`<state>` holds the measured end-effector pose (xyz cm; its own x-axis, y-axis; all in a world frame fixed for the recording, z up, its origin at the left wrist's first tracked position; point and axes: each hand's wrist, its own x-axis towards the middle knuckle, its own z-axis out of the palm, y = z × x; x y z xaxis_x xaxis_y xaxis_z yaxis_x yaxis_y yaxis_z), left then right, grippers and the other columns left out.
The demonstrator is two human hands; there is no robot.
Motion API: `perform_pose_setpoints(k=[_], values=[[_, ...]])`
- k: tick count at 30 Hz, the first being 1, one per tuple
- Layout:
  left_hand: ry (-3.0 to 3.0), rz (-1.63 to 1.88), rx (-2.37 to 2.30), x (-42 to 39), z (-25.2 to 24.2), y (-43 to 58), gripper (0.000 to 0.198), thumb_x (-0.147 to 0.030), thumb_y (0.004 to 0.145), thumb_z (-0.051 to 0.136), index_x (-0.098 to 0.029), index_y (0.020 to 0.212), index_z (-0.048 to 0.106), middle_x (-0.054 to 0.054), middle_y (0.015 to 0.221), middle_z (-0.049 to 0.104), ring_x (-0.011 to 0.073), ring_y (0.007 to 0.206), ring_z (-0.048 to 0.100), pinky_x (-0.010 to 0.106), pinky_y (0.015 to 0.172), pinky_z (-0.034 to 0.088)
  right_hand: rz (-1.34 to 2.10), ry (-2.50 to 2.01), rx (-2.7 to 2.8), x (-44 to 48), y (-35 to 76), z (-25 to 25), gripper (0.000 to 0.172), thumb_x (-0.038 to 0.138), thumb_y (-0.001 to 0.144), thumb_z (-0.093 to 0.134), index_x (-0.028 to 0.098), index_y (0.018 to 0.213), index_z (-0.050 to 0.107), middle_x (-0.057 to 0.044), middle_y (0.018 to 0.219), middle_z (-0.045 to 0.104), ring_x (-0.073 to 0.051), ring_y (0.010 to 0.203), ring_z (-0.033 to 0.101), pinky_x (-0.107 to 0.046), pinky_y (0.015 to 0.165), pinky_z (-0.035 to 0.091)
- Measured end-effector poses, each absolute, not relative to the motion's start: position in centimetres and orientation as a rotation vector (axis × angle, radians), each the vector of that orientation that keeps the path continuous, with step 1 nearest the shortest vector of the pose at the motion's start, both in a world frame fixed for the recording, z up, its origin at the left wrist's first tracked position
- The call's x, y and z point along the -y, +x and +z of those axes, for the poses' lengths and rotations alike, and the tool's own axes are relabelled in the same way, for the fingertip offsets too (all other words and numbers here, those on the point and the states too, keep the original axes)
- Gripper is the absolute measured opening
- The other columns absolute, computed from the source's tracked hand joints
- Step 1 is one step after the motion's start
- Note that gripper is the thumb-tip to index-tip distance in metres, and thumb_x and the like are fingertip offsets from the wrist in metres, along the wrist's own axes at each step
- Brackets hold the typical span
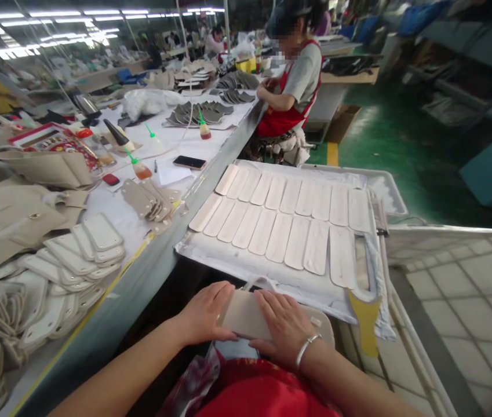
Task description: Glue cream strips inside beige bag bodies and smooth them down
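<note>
A beige padded leather-like piece (246, 315) with a rounded right end lies across my lap. My left hand (206, 313) grips its left end, fingers over the top and thumb along the near edge. Across its middle lies my right hand (283, 321), fingers pressed on the top and thumb at the near edge; a bangle circles this wrist. A thin pale loop (261, 281) shows just behind the piece, and its underside is hidden. Beyond my hands, two rows of pale rounded strips (274, 234) lie on a cloth-covered board (232, 250).
A yellow scraper-shaped piece (366, 324) hangs at the board's near right corner. On the left workbench (110, 217) are stacked beige pieces (76, 255), a phone (189, 162) and glue bottles (140, 169). A co-worker (291, 81) sits beyond the board. White crates (458, 231) stand right.
</note>
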<state>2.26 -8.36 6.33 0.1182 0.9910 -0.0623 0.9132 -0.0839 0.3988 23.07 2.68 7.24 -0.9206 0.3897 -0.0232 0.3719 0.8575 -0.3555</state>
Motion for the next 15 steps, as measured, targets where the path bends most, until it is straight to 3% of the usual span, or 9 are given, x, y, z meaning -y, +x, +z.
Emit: perform_pose_setpoints(k=[5,9,13,15], values=[[2.037,0.349,-1.805,7.91,7.28,1.86,0.096,-0.060,0.050,0.073,-0.013,0.125,0.035,0.016,0.122,0.047,0.0307,0.114,0.044,0.045,0.099,0.036,0.593,-0.681,3.025,-2.79,22.97,7.84,0.090,0.063,0.059,0.065,0.011,0.130,0.042,-0.015,0.123,0.051,-0.030,0.107,0.046,-0.046,0.091,0.034],[1.967,0.476,-1.705,8.37,7.29,1.45,0.093,-0.058,0.055,0.071,-0.014,0.128,0.032,0.016,0.126,0.042,0.0298,0.118,0.040,0.044,0.102,0.033,0.561,-0.726,3.036,-2.29,22.55,8.10,0.076,0.057,0.073,0.055,0.011,0.132,0.040,-0.014,0.127,0.049,-0.029,0.110,0.044,-0.045,0.093,0.032],[1.822,0.640,-1.657,8.60,7.31,1.43,0.047,-0.038,0.086,0.045,-0.016,0.126,0.036,0.012,0.125,0.043,0.0208,0.117,0.042,0.035,0.102,0.034,0.486,-0.706,3.051,-2.08,22.32,8.13,0.064,0.045,0.081,0.050,0.014,0.135,0.036,-0.011,0.135,0.043,-0.027,0.116,0.040,-0.043,0.094,0.031],[1.780,0.687,-1.705,8.51,7.43,1.63,0.034,-0.027,0.089,0.037,-0.016,0.121,0.040,0.010,0.120,0.046,0.0192,0.113,0.044,0.034,0.101,0.035,0.469,-0.709,3.065,-2.11,22.21,8.12,0.064,0.044,0.081,0.051,0.015,0.135,0.036,-0.010,0.136,0.042,-0.027,0.116,0.040,-0.043,0.094,0.031]])
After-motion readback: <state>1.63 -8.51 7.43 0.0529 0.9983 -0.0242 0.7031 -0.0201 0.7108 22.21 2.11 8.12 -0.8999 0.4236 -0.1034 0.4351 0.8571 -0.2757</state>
